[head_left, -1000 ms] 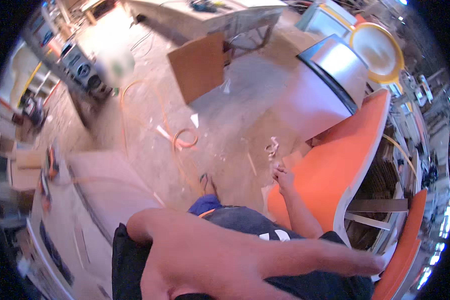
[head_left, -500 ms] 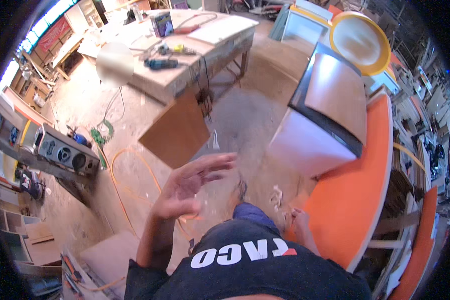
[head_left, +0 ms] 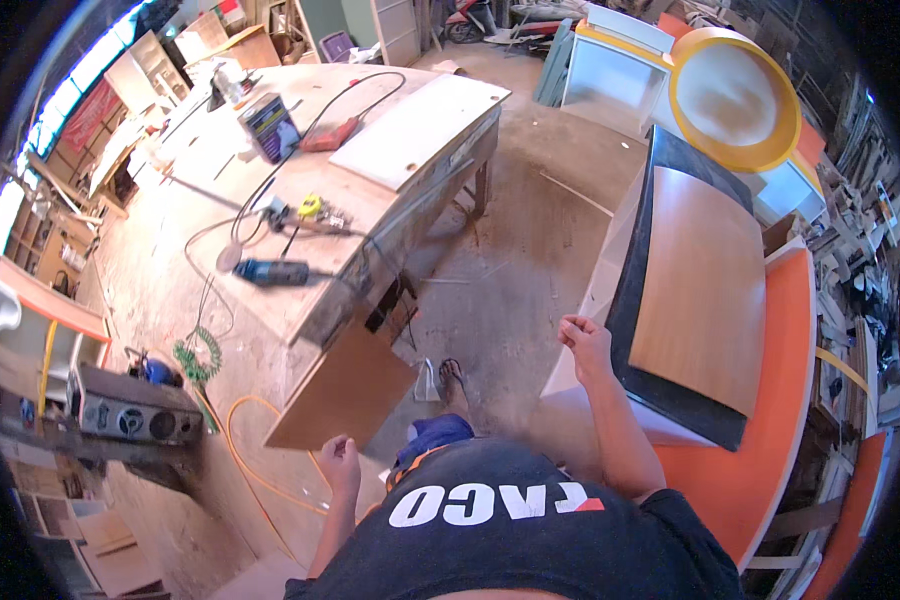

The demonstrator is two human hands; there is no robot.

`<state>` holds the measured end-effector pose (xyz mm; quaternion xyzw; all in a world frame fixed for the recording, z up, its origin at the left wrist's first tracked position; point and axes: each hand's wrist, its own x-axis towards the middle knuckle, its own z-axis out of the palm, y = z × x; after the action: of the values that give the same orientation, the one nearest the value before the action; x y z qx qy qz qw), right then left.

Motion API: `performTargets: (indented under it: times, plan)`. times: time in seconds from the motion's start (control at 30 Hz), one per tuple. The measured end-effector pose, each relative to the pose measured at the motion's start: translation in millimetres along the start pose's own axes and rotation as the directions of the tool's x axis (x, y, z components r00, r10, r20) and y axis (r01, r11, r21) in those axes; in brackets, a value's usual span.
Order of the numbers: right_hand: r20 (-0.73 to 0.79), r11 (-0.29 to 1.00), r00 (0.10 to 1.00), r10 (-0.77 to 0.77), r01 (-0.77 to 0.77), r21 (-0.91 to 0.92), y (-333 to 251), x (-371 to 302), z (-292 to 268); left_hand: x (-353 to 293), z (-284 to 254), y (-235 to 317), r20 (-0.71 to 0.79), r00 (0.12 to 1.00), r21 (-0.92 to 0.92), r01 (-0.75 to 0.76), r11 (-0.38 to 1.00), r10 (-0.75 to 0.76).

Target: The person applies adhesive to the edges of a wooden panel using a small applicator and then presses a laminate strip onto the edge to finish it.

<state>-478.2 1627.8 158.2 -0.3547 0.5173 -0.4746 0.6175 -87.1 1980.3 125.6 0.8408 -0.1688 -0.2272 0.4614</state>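
My left hand (head_left: 340, 462) is low at my side with fingers curled in, and nothing shows in it. A brown wooden panel (head_left: 345, 388) leans beyond it against the workbench (head_left: 305, 235). My right hand (head_left: 587, 347) is raised ahead of my body, its fingers pinched together; whatever they hold, if anything, is hidden. Close beside that hand is a white box-like piece (head_left: 562, 375). On this piece lie a black sheet (head_left: 622, 330) and a curved wood-coloured panel (head_left: 698, 290).
A blue power tool (head_left: 272, 272), cables and a red tool (head_left: 330, 135) lie on the bench. An orange hose (head_left: 235, 440) loops over the floor at left, near a speaker unit (head_left: 135, 418). At right stand an orange panel (head_left: 785, 370) and a yellow-rimmed round piece (head_left: 735, 100).
My left hand has dropped from its open, raised position and curled up. My right hand has risen and moved forward beside the white piece. The view has shifted, showing more of the bench.
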Motion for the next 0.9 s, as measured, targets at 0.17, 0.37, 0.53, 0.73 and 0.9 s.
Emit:
performTargets:
  times: [0.17, 0.37, 0.53, 0.73, 0.9]
  plan:
    - [-0.162, 0.998, 0.987, 0.025, -0.015, 0.059, -19, 113, 14, 178, 131, 150, 0.092, 0.779, 0.242, -0.622, 0.745, 0.621]
    - [-0.356, 0.989, 0.928, 0.108, -0.064, 0.134, -49, 214, -8, 359, 312, 373, 0.216, 0.477, 0.134, -0.879, 0.458, 0.852]
    - [-0.482, 0.983, 0.858, 0.179, -0.136, 0.124, -68, 335, -40, 448, 460, 488, 0.129, 0.478, 0.092, -0.878, 0.470, 0.869]
    - [-0.341, 0.971, 0.925, 0.165, -0.213, -0.107, -130, 559, -16, 522, 570, 508, 0.055, 0.684, 0.193, -0.722, 0.664, 0.728]
    - [-0.054, 0.971, 0.992, 0.110, -0.119, -0.209, -198, 732, 42, 552, 640, 544, 0.045, 0.773, 0.292, -0.616, 0.732, 0.633]
